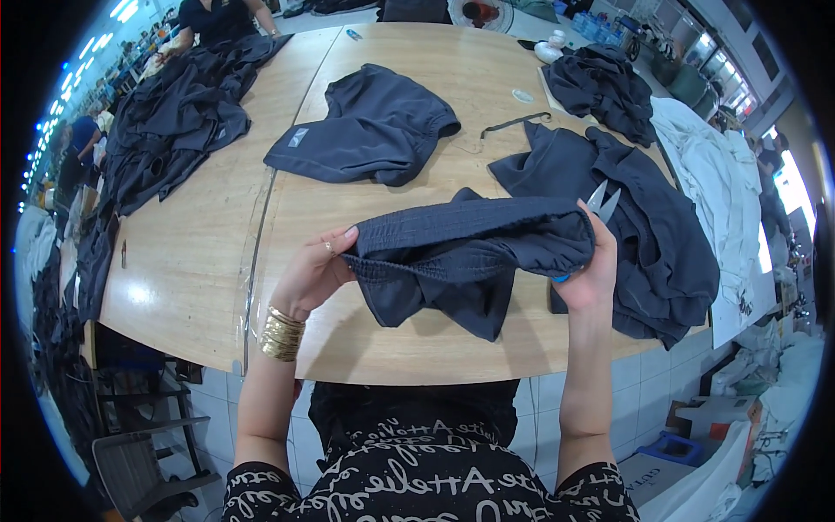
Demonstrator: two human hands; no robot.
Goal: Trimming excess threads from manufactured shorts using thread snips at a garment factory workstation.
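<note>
A pair of dark grey shorts (435, 230) hangs by its elastic waistband between my two hands, above the table's near half. My left hand (320, 271) is closed on the left end of the waistband, thumb on top. My right hand (595, 271) grips the other end, its fingers partly hidden by the cloth. That same hand also keeps hold of a pair of thread snips; the pointed metal blades (604, 202) stick up past the fabric, and a bit of blue handle shows below. The waistband gapes, showing its gathered inside.
Another pair of dark shorts (370, 130) lies flat on the wooden table (187, 287). Dark garments are heaped at right (657, 239), far right (600, 87) and far left (174, 126). A narrow dark strip (515, 122) and white fabric (700, 165) lie beyond. A person (222, 22) stands across the table.
</note>
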